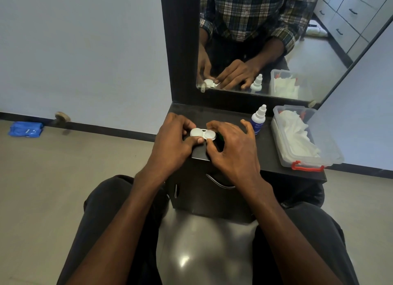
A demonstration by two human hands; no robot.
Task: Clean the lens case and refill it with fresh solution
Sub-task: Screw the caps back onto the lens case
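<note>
- Lens case, white with both round caps on, sits at mid-frame on a black shelf, held between my two hands.
- My left hand curls round the case's left cup, thumb pressed along its near edge.
- My right hand pinches the right cap with thumb and forefinger; the other fingers are spread and lifted.
- Just right of that hand I see a solution bottle standing upright, white nozzle cap on.
- Further right, a clear plastic box with red clasps holds white tissues.
- Above, a mirror reflects the hands, bottle and box.
</note>
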